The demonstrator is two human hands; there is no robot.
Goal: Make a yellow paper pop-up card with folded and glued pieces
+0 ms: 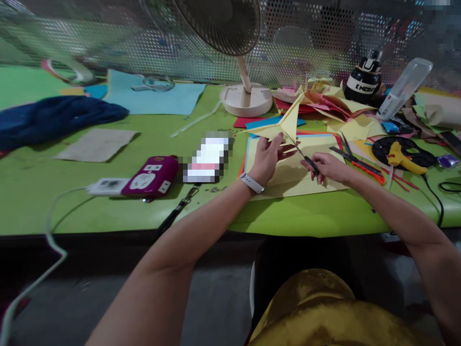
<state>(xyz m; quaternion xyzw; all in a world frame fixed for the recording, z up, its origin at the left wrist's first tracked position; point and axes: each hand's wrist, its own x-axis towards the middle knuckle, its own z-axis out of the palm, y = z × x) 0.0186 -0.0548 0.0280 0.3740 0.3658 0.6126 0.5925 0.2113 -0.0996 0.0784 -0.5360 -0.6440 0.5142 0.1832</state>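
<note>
- The folded yellow paper (291, 119) sits in the left grip (267, 157), raised above the yellow sheet (288, 185) that lies on the tabletop (288, 216).
- That grip is closed on the paper's near edge, thumb and fingers pinching; the pointed ends spread away from it, one up and one to the left.
- The paper looks very light and fairly thin, so it probably weighs next to nothing and bends readily (the creases likely lend it some stiffness).
- It seems easy to crumple or tear, most of all at the narrow tips; the best hold is likely a gentle pinch near the middle, where the folds meet and layers overlap.
- Slipping seems a small worry, since the surface looks matt and dry.
- The right grip (326, 166) is wrapped around the dark handles of the scissors (311, 165), whose blades point at the paper's near side; whether they touch it, I cannot tell.
- The scissors should feel stiff and heavier than the paper, best held by the handle loops, clear of the blades.
</note>
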